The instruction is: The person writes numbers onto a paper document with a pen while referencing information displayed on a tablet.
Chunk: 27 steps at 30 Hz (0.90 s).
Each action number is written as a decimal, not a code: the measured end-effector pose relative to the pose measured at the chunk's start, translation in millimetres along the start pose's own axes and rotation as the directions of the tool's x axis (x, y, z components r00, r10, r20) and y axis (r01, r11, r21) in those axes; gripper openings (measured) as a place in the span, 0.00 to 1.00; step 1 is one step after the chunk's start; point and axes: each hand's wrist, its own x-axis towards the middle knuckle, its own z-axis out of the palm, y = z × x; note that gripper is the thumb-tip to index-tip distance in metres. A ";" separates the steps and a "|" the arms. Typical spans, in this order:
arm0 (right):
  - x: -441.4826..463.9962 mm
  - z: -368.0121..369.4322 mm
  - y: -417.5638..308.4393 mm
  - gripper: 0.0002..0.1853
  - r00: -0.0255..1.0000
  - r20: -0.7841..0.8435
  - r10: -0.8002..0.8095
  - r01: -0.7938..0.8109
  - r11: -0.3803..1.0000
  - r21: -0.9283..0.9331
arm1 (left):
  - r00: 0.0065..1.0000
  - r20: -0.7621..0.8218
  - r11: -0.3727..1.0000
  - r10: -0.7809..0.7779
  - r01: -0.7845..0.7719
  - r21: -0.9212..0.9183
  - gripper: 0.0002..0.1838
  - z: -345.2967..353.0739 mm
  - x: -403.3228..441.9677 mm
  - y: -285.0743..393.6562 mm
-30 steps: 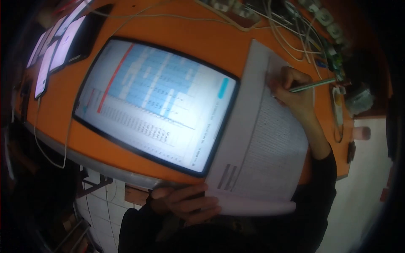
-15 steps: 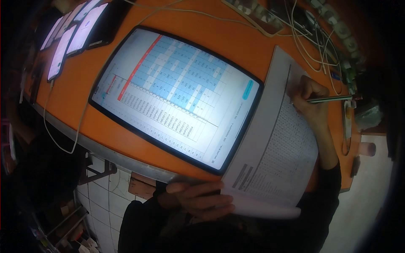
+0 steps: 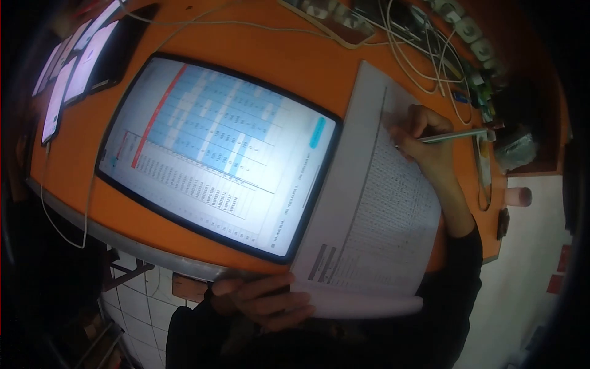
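Note:
My right hand [image 3: 424, 135] is closed around a slim, light metallic pen [image 3: 455, 136], its fingers resting on the upper part of a printed paper sheet [image 3: 387, 209]. Rows of small figures fill a table on that sheet. My left hand [image 3: 267, 300] grips the sheet's lower left corner, where the paper curls over at the table edge; its thumb is hard to make out. Left of the paper lies a large tablet [image 3: 215, 160] with a lit spreadsheet of blue cells, a red band and product codes.
Several lit phones [image 3: 77, 64] lie at the far left, one with a white cable [image 3: 64, 241]. Tangled cables [image 3: 424, 67], a shallow tray [image 3: 332, 21] and a power strip [image 3: 470, 31] sit at the back. A pink cup [image 3: 518, 197] is beyond the orange table [image 3: 258, 46].
The view has shifted, so the table and its things appear further left. Both hands keep their holds, and the pen's top end now tilts slightly higher in view.

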 end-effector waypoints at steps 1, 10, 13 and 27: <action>0.4 0.4 -0.8 0.18 1.000 -0.005 0.029 -0.029 1.000 -0.007 | 1.000 0.030 1.000 -0.004 0.004 0.025 0.12 -2.6 1.5 1.0; 1.5 0.5 4.2 0.20 1.000 0.005 0.003 -0.003 0.996 -0.094 | 0.999 0.052 0.999 -0.002 0.001 0.037 0.15 -2.0 -1.3 1.0; 0.4 1.9 1.3 0.20 1.000 0.001 -0.013 0.013 0.990 -0.141 | 1.000 0.004 0.999 0.026 -0.026 0.036 0.15 2.7 -4.8 -2.7; -3.8 -2.5 -2.2 0.19 0.995 -0.011 0.099 -0.099 0.995 -0.005 | 0.988 0.152 1.000 -0.016 0.013 0.019 0.14 -9.8 2.0 0.3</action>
